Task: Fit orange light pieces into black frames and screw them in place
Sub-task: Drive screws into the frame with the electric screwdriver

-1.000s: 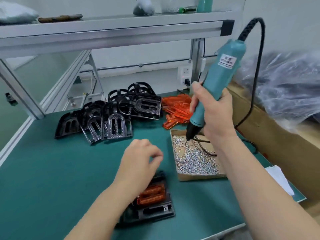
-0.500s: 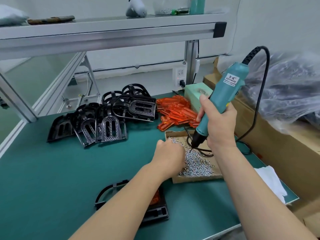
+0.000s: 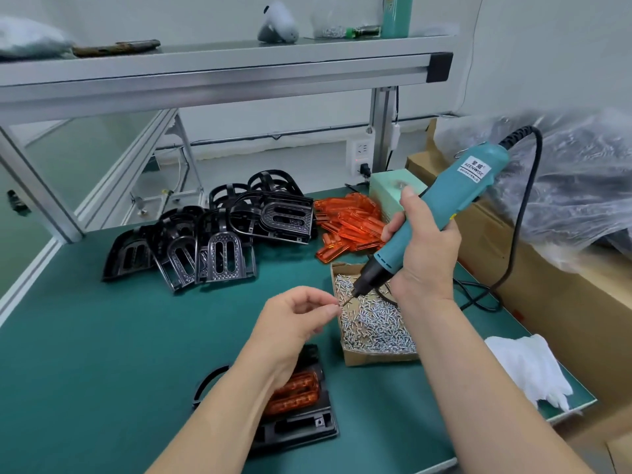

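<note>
Now we are at the screwing step, loading the driver rather than driving. Our right hand [image 3: 424, 254] grips the driver [image 3: 444, 206], fingers wrapped round its body. It is tilted so that the bit hangs just over the left rim of the box [image 3: 376, 359] of screws [image 3: 376, 323], which sits toward the right edge of the surface [image 3: 102, 354].

Our left hand [image 3: 294, 323] is beside the same rim. Its thumb and forefinger are pinched together just short of the bit on what we take for one screw [image 3: 338, 307], though it is too small to see clearly. The other fingers are loosely curled.

The frame [image 3: 297, 429] in work lies flat at the near edge, partly under our left forearm. An orange piece [image 3: 294, 391] is already seated in it, and we cannot tell whether any screw is in yet. Spare frames [image 3: 219, 241] are heaped toward the far edge, with loose orange pieces [image 3: 349, 224] just to their right.

As we judge it, the next move calls for setting the screw on the bit tip. Then both hands come back to the near edge, the left to steady the frame and the right to stand the driver upright over a hole. The likely slip is the screw dropping off in transit or going in crooked.
</note>
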`<state>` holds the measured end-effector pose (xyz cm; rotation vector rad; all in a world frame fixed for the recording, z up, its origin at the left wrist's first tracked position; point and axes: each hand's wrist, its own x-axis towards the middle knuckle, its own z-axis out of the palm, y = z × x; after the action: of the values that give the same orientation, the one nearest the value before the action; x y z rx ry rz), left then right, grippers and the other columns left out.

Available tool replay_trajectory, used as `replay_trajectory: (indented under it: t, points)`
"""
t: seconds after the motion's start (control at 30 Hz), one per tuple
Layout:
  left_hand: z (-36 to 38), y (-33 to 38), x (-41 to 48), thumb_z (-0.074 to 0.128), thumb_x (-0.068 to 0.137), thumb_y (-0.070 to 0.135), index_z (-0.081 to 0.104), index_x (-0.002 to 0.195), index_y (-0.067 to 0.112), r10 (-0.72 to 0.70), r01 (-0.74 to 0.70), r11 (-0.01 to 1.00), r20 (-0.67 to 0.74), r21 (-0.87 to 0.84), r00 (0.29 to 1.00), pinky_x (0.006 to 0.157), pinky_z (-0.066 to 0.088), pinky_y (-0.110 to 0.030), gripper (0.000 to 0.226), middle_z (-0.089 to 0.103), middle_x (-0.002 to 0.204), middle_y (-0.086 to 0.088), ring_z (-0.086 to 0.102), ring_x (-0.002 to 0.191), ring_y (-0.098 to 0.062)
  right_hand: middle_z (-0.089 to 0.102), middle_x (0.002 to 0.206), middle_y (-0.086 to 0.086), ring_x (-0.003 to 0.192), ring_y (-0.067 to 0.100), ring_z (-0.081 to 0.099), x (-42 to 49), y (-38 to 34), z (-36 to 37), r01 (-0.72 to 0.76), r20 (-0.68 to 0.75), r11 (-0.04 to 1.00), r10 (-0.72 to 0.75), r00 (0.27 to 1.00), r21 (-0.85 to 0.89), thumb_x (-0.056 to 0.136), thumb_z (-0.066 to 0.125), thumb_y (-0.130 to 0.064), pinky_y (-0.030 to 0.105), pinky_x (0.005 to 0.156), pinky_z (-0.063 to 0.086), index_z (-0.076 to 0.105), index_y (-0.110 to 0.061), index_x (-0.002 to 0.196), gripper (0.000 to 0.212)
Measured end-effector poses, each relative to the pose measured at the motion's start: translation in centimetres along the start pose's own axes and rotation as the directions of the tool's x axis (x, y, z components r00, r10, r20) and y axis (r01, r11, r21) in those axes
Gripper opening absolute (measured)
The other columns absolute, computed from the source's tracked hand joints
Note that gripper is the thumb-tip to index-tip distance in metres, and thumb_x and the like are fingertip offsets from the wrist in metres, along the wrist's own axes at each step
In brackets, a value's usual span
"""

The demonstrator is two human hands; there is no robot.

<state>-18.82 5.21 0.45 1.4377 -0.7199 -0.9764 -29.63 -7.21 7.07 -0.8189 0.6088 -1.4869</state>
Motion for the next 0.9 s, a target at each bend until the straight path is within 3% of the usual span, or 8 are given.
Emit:
replay_trajectory:
  t: [0.07, 0.3, 0.63, 0.9]
  points:
    - [-0.7, -0.1, -0.4, 0.074, 0.08, 0.0, 0.078, 0.076, 0.02, -0.022, 0.022, 0.994, 0.0, -0.107, 1.0, 0.076, 0.046, -0.03, 0.021, 0.074, 0.088, -0.012, 0.059, 0.085, -0.019, 0.051, 0.054, 0.001, 0.044, 0.014, 0.047, -0.4, -0.1, 0.4, -0.011, -0.002, 1.0, 0.011, 1.0, 0.027, 0.094, 0.07, -0.014, 0.027, 0.048, 0.041, 0.053, -0.011, 0.092, 0.017]
    - [-1.5, 0.1, -1.5, 0.076, 0.064, 0.006, 0.077, 0.073, 0.015, -0.066, 0.084, 0.92, 0.059, -0.382, 0.996, 0.066, 0.052, -0.022, 0.013, 0.072, 0.084, -0.009, 0.063, 0.075, -0.012, 0.052, 0.052, -0.002, 0.045, 0.011, 0.047, -1.7, 0.0, 1.7, -0.037, 0.006, 0.995, 0.036, 0.999, 0.09, 0.094, 0.069, -0.014, 0.029, 0.049, 0.041, 0.053, -0.015, 0.084, 0.019]
    - [-1.4, -0.3, -2.5, 0.073, 0.067, -0.002, 0.075, 0.075, 0.008, -0.124, 0.163, 0.779, 0.106, -0.606, 0.987, 0.063, 0.053, -0.025, 0.013, 0.07, 0.084, -0.013, 0.06, 0.065, -0.014, 0.05, 0.053, 0.001, 0.045, 0.013, 0.046, -2.6, 0.2, 2.6, -0.037, 0.026, 0.996, 0.035, 0.999, 0.077, 0.095, 0.067, -0.014, 0.028, 0.048, 0.04, 0.051, -0.013, 0.085, 0.019]
    - [-1.4, -0.1, -2.9, 0.074, 0.065, -0.001, 0.076, 0.075, 0.007, -0.15, 0.176, 0.744, 0.096, -0.645, 0.984, 0.063, 0.053, -0.026, 0.014, 0.07, 0.083, -0.013, 0.061, 0.065, -0.015, 0.05, 0.053, 0.001, 0.045, 0.013, 0.046, -3.0, -0.1, 2.9, -0.029, 0.031, 0.996, 0.027, 0.999, 0.084, 0.095, 0.068, -0.014, 0.027, 0.047, 0.04, 0.053, -0.014, 0.082, 0.019]
